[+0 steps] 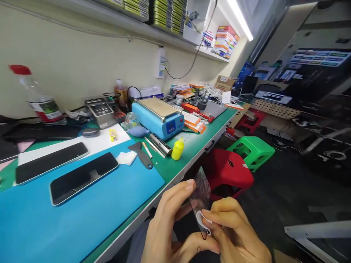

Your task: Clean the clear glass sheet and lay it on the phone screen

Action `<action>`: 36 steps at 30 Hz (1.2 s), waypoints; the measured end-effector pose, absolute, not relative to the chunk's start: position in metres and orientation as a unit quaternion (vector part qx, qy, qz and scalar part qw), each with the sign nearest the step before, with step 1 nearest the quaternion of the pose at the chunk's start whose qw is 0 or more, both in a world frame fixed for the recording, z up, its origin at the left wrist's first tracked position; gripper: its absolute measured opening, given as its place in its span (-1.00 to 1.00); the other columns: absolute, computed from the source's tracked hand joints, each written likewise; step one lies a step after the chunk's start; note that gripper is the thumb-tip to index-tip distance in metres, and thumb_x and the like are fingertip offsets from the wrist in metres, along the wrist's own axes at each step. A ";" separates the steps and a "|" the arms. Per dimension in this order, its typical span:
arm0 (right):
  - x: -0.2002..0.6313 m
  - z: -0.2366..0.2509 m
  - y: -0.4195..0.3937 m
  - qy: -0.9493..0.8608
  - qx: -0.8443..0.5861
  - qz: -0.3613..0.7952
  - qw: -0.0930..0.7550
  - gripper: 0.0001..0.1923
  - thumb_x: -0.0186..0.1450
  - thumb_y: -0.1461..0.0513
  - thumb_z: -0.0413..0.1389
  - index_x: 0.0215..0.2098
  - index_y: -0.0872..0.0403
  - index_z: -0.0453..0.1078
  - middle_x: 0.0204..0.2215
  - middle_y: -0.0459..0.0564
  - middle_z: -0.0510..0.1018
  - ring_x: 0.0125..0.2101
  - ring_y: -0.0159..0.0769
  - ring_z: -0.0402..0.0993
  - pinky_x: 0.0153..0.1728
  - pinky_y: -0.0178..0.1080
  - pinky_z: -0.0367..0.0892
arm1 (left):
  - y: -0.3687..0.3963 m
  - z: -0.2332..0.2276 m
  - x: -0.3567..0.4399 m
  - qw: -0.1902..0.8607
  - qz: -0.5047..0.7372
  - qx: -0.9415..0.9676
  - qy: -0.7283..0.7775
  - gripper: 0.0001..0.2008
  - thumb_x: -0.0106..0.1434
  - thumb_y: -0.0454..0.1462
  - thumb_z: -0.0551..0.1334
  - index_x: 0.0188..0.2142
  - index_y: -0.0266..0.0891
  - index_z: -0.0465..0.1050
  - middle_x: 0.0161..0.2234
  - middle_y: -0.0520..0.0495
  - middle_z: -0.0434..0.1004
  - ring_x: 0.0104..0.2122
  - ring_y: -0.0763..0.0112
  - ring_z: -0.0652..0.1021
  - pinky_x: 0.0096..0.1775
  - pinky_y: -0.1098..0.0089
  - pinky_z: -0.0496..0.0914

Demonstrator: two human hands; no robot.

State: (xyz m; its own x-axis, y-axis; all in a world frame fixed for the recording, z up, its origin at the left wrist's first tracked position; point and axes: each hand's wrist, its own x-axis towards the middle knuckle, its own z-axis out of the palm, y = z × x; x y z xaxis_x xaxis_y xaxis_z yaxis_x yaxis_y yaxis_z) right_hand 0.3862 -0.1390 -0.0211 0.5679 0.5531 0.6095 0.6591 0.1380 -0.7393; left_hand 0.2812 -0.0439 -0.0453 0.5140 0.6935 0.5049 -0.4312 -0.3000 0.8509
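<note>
Clear film (201, 190), thin and glossy, is pinched between both hands just off the surface (175, 166) edge: the left hand (167, 226) closed on its upper edge, the right hand (236, 233) nipping a white tab (203, 219) at its lower end. Peeling slowly by the edges should keep it clean. Two phones (82, 178) lie on the blue mat (109, 204).

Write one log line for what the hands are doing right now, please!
left hand: holds clear film by its edge | right hand: pinches white tab on film | place: off the bench edge | two phones on blue mat
</note>
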 end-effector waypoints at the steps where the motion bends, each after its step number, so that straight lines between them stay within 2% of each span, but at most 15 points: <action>1: 0.391 -0.027 -0.141 -0.453 -0.666 -0.073 0.588 -0.90 0.43 0.23 0.29 -0.26 -0.10 0.64 -0.40 -0.09 0.51 -0.43 -0.34 0.50 -0.50 -0.34 0.42 | -0.048 -0.047 0.285 0.585 0.479 0.646 0.105 -0.28 0.33 -0.06 0.47 0.40 0.26 0.28 0.36 -0.13 0.44 0.33 -0.04 0.53 0.15 0.11 0.63; 6: 0.440 -0.057 -0.142 -0.384 -0.739 -0.154 0.532 -0.83 0.46 0.12 0.26 -0.25 -0.04 0.65 -0.34 -0.02 0.60 -0.30 -0.24 0.56 -0.25 -0.21 0.50 | -0.058 -0.061 0.297 0.612 0.463 0.626 0.137 -0.31 0.31 -0.08 0.51 0.36 0.23 0.34 0.37 -0.12 0.43 0.34 -0.08 0.51 0.13 0.10 0.65; 11: 0.448 -0.053 -0.168 -0.319 -0.757 -0.163 0.546 -0.81 0.46 0.08 0.25 -0.23 0.01 0.57 -0.27 -0.02 0.59 -0.27 -0.26 0.55 -0.26 -0.27 0.46 | -0.058 -0.066 0.303 0.612 0.453 0.630 0.153 -0.35 0.32 -0.06 0.50 0.34 0.22 0.35 0.37 -0.11 0.43 0.33 -0.07 0.53 0.15 0.04 0.63; 13: 0.428 -0.045 -0.177 -0.349 -0.754 -0.119 0.544 -0.79 0.44 0.08 0.28 -0.31 -0.01 0.54 -0.31 -0.04 0.56 -0.35 -0.31 0.52 -0.40 -0.32 0.42 | -0.059 -0.066 0.304 0.611 0.451 0.634 0.148 -0.34 0.32 -0.06 0.50 0.34 0.24 0.35 0.36 -0.10 0.45 0.33 -0.05 0.53 0.16 0.06 0.62; 15: 0.414 -0.041 -0.178 -0.409 -0.710 -0.075 0.568 -0.82 0.46 0.12 0.26 -0.31 -0.02 0.57 -0.36 -0.05 0.52 -0.39 -0.31 0.49 -0.46 -0.32 0.38 | -0.062 -0.065 0.303 0.610 0.451 0.637 0.136 -0.32 0.29 -0.04 0.51 0.34 0.25 0.36 0.35 -0.08 0.46 0.33 -0.03 0.53 0.16 0.10 0.62; 19: 0.434 -0.049 -0.164 -0.419 -0.731 -0.074 0.533 -0.87 0.45 0.15 0.27 -0.28 -0.08 0.63 -0.35 -0.08 0.57 -0.33 -0.30 0.54 -0.33 -0.29 0.43 | -0.064 -0.063 0.299 0.603 0.454 0.644 0.126 -0.33 0.33 -0.07 0.49 0.37 0.27 0.35 0.36 -0.08 0.45 0.35 -0.01 0.50 0.16 0.14 0.63; 22: 0.456 -0.051 -0.161 -0.374 -0.748 -0.099 0.539 -0.89 0.46 0.18 0.26 -0.25 -0.05 0.62 -0.32 -0.08 0.59 -0.32 -0.31 0.53 -0.28 -0.29 0.42 | -0.063 -0.063 0.297 0.599 0.444 0.653 0.133 -0.34 0.36 -0.09 0.47 0.38 0.26 0.32 0.37 -0.09 0.43 0.34 -0.03 0.52 0.14 0.12 0.64; 24: 0.451 -0.044 -0.165 -0.366 -0.745 -0.104 0.548 -0.90 0.47 0.17 0.26 -0.23 -0.05 0.59 -0.31 -0.10 0.58 -0.31 -0.32 0.53 -0.27 -0.30 0.42 | -0.062 -0.063 0.297 0.596 0.439 0.659 0.131 -0.34 0.36 -0.09 0.46 0.38 0.24 0.31 0.37 -0.11 0.43 0.32 -0.04 0.54 0.14 0.09 0.64; 29: 0.431 -0.035 -0.163 -0.461 -0.705 -0.027 0.538 -0.87 0.45 0.14 0.27 -0.27 -0.08 0.62 -0.37 -0.10 0.57 -0.35 -0.30 0.55 -0.35 -0.29 0.44 | -0.065 -0.061 0.300 0.592 0.450 0.660 0.109 -0.37 0.39 -0.11 0.43 0.38 0.23 0.32 0.36 -0.13 0.46 0.32 -0.03 0.54 0.14 0.08 0.63; 36: 0.465 -0.047 -0.157 -0.391 -0.737 -0.083 0.545 -0.90 0.48 0.18 0.24 -0.20 -0.03 0.59 -0.30 -0.08 0.62 -0.30 -0.31 0.58 -0.29 -0.31 0.44 | -0.065 -0.067 0.301 0.633 0.454 0.612 0.135 -0.38 0.32 -0.12 0.52 0.32 0.16 0.45 0.32 -0.13 0.53 0.28 -0.06 0.58 0.12 0.15 0.64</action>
State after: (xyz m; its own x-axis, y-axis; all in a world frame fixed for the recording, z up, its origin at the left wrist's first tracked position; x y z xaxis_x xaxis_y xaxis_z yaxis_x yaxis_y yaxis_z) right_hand 0.4645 -0.1566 -0.0474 0.6809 0.4852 0.5486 0.6668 -0.1010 -0.7383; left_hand 0.3006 -0.0651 -0.0671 0.5506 0.7403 0.3857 -0.4106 -0.1621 0.8973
